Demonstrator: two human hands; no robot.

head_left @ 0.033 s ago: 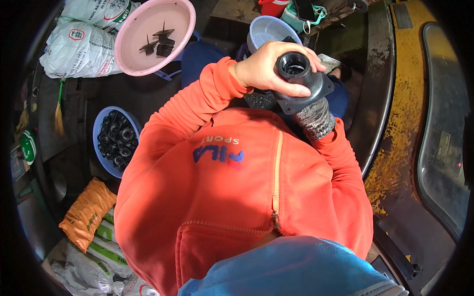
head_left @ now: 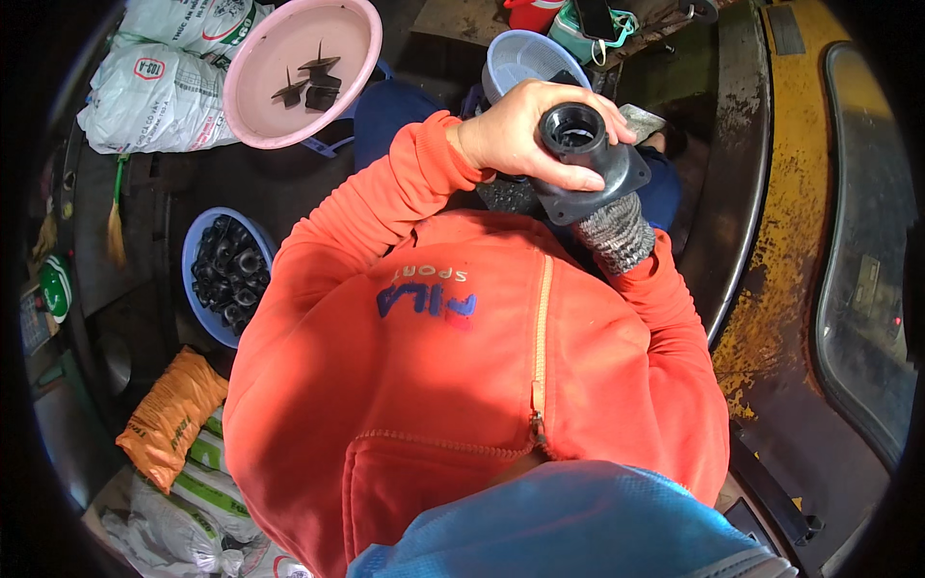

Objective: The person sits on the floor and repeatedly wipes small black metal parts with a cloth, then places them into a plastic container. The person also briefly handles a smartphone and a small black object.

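My bare left hand (head_left: 525,130) is closed around a black plastic pipe fitting (head_left: 631,173). The fitting has a round, hollow collar that faces up and a flat flange with corner holes. My thumb lies along the near side of the collar and the fingers wrap over its far side. My right hand (head_left: 619,236) wears a grey knitted glove and is below the fitting. Only its cuff and wrist show plainly; the fitting hides its fingers. A pale grey cloth-like patch (head_left: 643,122) shows beyond the fitting, and I cannot tell whether it is part of the glove.
Ahead to the left, a pink basin (head_left: 260,111) holds a few black pieces. A blue basin (head_left: 200,308) at left is full of black parts. Another pale blue basin (head_left: 511,63) stands beyond my hands. White sacks (head_left: 154,96) lie far left; a rusty yellow machine panel (head_left: 771,270) rises at right.
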